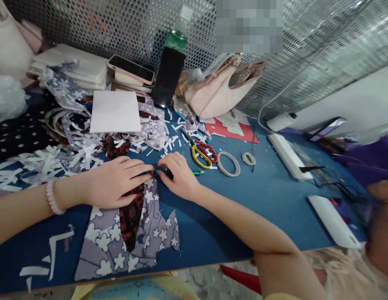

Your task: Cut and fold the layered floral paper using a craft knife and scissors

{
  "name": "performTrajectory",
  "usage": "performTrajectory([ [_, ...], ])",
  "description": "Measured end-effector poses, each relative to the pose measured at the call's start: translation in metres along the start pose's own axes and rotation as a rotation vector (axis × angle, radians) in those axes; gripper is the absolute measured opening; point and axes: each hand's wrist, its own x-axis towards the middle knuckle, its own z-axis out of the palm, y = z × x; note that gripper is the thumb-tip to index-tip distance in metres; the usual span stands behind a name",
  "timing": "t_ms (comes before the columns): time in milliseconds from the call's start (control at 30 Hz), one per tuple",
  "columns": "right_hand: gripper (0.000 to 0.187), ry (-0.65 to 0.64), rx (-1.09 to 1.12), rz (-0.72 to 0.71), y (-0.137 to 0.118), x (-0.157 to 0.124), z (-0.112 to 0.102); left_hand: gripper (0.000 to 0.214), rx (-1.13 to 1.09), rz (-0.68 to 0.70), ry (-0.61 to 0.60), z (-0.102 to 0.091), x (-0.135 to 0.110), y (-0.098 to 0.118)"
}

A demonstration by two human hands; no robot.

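My left hand [111,181] lies flat, fingers stretched out, over a dark red-and-black patterned cloth strip [129,233] and a grey cloth with white flowers [108,243]. A bead bracelet [53,198] circles its wrist. Just right of those fingertips, my right hand [180,177] is closed around a slim dark-and-green tool [156,171], low over the top of the cloth. Most of the tool is hidden by my fingers, so its exact kind is unclear. A slim green end [198,172] shows past the right hand; whether it belongs to the same tool I cannot tell.
Scissors [202,156] with yellow and red handles lie beyond my right hand, beside two tape rolls [228,163] [249,158]. White paper strips [59,160] cover the left. A phone [169,75], bottle [178,35] and pink bag [222,89] line the back. Another person's arm [381,216] is at right.
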Motion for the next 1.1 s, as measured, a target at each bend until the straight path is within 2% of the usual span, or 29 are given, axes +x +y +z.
performTrajectory([
  [133, 0.013, -0.044, -0.121, -0.098, 0.016, -0.003, -0.008, 0.045, -0.010, 0.049, -0.008, -0.001, 0.000, -0.002],
  [200, 0.014, -0.106, -0.168, -0.080, 0.023, -0.004, -0.012, 0.043, -0.010, 0.042, -0.029, -0.001, -0.001, -0.003],
  [433, 0.019, -0.257, -0.398, 0.230, 0.030, 0.005, -0.032, 0.043, -0.042, 0.008, -0.150, -0.010, -0.002, -0.010],
  [600, 0.028, -0.222, -0.495, 0.523, 0.051, 0.003, -0.059, 0.036, -0.204, -0.056, -0.182, -0.026, 0.013, -0.016],
  [667, 0.034, -0.251, -0.490, 0.615, 0.064, -0.001, -0.066, 0.032, -0.293, -0.106, -0.196, -0.029, 0.023, -0.019],
  [733, 0.029, -0.306, -0.456, 0.652, 0.076, -0.004, -0.070, 0.024, -0.383, -0.171, -0.237, -0.028, 0.032, -0.022],
  [833, 0.019, -0.347, -0.412, 0.658, 0.087, -0.006, -0.070, 0.013, -0.410, -0.196, -0.267, -0.026, 0.041, -0.026],
  [967, 0.018, -0.293, -0.389, 0.671, 0.089, -0.006, -0.063, 0.017, -0.418, -0.233, -0.276, -0.026, 0.041, -0.027],
  [1100, 0.017, -0.146, -0.345, 0.692, 0.092, -0.005, -0.058, 0.020, -0.414, -0.349, -0.235, -0.037, 0.036, -0.026],
])
